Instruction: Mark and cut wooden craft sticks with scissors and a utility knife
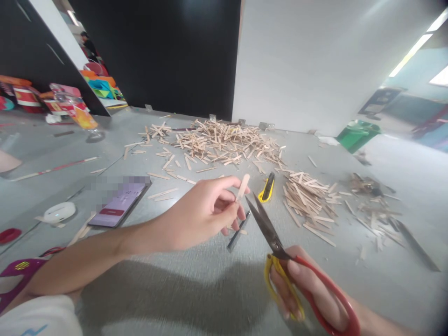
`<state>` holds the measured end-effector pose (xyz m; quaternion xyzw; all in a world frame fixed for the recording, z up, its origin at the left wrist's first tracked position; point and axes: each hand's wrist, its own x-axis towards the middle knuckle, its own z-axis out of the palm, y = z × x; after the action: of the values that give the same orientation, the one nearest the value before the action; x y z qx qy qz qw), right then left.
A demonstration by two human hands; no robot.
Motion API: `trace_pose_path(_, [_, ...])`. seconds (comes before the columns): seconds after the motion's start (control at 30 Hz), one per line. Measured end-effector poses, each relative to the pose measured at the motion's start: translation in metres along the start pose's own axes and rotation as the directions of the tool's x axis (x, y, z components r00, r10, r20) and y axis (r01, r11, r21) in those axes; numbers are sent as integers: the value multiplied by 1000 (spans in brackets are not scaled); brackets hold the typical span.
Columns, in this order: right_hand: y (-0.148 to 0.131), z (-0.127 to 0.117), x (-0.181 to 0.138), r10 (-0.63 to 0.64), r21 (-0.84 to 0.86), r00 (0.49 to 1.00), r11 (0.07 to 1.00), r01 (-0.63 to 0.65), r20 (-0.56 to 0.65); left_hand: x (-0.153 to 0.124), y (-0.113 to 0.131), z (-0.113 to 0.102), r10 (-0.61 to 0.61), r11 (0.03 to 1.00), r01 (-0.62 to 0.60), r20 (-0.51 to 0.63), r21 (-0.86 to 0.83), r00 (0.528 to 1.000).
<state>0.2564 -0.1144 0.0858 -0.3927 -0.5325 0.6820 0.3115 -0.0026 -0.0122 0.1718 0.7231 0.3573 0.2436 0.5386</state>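
Observation:
Between the thumb and fingers of my left hand (199, 212) is a short wooden craft stick (242, 187), its rounded end pointing up. My right hand (315, 284) grips a pair of scissors (268, 225) with one red and one yellow handle. The blades are slightly apart, and their tips are close to the left fingers, with no stick between them. Under the left fingertips lies a dark pen-like tool (238, 232) on the grey table (196, 289). Just beyond the scissors rests a yellow and black utility knife (266, 187).
A large heap of wooden sticks (224, 140) spreads along the back panels. To the right is a smaller stick pile (308, 198). At left lie a phone (121, 203), a white earbud case (59, 213) and a tilted bottle (82, 116). A green bin (359, 135) stands beyond the right edge.

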Motion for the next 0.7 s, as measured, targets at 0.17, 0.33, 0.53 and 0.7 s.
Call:
trace_pose_path(0.17, [3, 1, -2, 26, -24, 1000, 999, -26, 13, 0, 3, 2, -38, 999, 38, -16, 4, 999])
trace_pose_path(0.33, [-7, 3, -2, 48, -90, 999, 995, -46, 22, -3, 1, 4, -34, 999, 34, -10, 32, 999])
trace_pose_path(0.53, [-10, 4, 0, 78, -133, 997, 988, -76, 11, -5, -3, 7, 8, 999, -7, -10, 53, 1000])
trace_pose_path(0.7, [-7, 7, 1, 94, -141, 996, 986, -92, 8, -4, -3, 10, 4, 999, -2, -29, 51, 1000])
